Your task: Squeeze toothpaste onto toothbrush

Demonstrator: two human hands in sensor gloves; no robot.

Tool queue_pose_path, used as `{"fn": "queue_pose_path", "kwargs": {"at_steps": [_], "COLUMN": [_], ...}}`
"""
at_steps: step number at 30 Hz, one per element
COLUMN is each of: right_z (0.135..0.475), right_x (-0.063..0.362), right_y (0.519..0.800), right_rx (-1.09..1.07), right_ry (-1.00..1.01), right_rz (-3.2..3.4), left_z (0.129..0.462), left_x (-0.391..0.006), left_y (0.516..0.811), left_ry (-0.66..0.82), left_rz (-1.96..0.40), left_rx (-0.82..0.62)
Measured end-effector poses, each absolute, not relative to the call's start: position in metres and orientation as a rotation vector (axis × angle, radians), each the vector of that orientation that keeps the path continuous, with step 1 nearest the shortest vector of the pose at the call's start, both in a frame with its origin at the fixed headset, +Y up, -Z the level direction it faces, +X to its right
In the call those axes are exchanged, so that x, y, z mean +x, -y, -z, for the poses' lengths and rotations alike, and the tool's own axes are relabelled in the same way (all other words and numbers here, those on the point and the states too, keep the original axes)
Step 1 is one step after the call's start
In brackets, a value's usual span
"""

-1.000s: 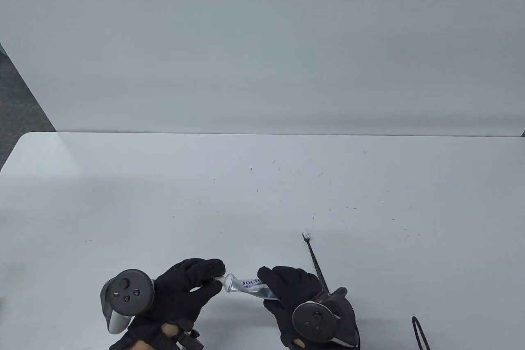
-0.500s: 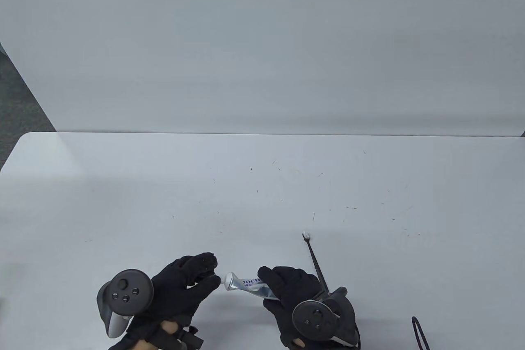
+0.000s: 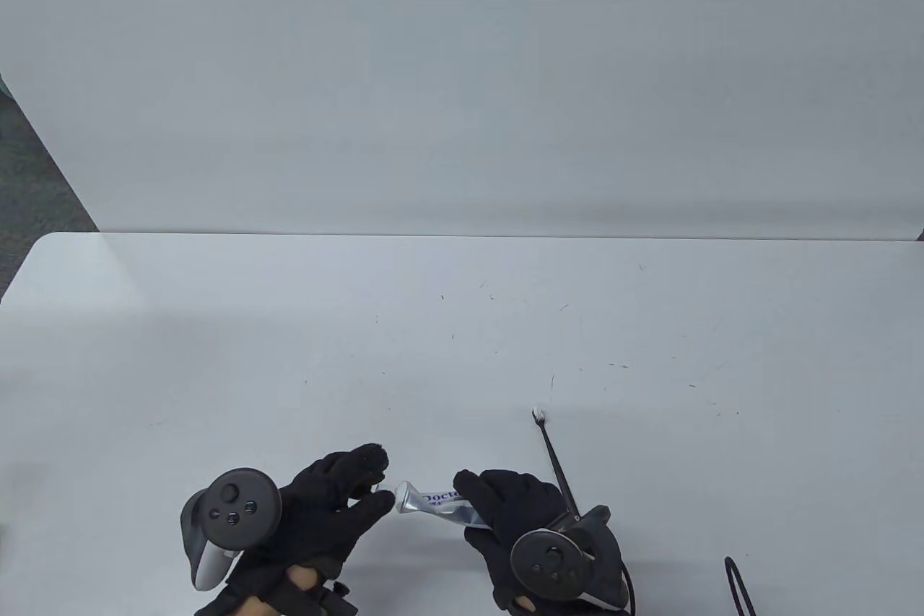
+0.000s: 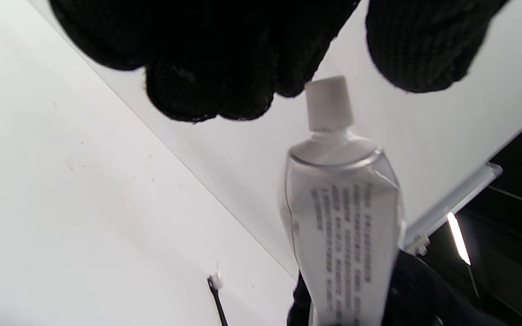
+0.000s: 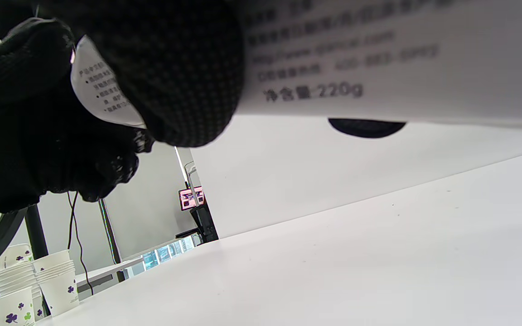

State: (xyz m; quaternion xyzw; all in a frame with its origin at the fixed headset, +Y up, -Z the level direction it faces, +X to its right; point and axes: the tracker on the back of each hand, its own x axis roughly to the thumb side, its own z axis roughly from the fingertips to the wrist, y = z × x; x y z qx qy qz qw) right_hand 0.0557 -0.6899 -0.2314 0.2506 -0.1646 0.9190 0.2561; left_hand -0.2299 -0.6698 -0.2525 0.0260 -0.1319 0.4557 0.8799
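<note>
- Since the earlier frame, the left hand (image 3: 328, 500) has been shifted slightly toward the right hand (image 3: 516, 511), and its fingertips have been closed back in on the cap (image 4: 328, 104) after a brief gap; the right hand and the toothbrush (image 3: 552, 453) have not been moved.
- The toothpaste tube (image 3: 433, 500) is gripped firmly around its body by the right hand, nozzle end pointed toward the left hand.
- In the left wrist view the white cap is seen on the tube, with the left fingers (image 4: 206, 86) on one side of it and the thumb on the other; whether it is actually pinched cannot be told, as a little space shows beside it.
- The step in hand is judged to be uncapping, so the toothbrush is not yet needed; it lies on the table (image 3: 462, 327) just beyond the right hand, bristles pointed away from the person.
- The cap should be pinched fully on its ribbed sides before twisting, so slipping is avoided.
- The tube should be held near the shoulder and not squeezed, lest paste be pushed out once the cap is freed.
- The cap should be set down near the left hand, away from the brush.
</note>
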Motion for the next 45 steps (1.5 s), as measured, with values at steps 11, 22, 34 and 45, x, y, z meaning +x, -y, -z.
{"fn": "queue_pose_path", "kwargs": {"at_steps": [11,22,34,45], "right_z": [0.231,0.230,0.228,0.228], "right_x": [0.056,0.056,0.054,0.053], "right_y": [0.689,0.688,0.688,0.690], "right_rx": [0.672,0.680,0.691,0.693], "right_ry": [0.451,0.460,0.458,0.458], "right_rz": [-2.501,-2.511,-2.506,-2.546], "left_z": [0.254,0.258,0.259,0.259], "left_x": [-0.227,-0.225,-0.229,-0.224], "left_y": [0.667,0.667,0.668,0.675], "left_ry": [0.370,0.457,0.387,0.307], "left_rz": [-0.936,-0.989,-0.971,-0.884], "left_rx": [-0.037,-0.078,-0.065,-0.083]}}
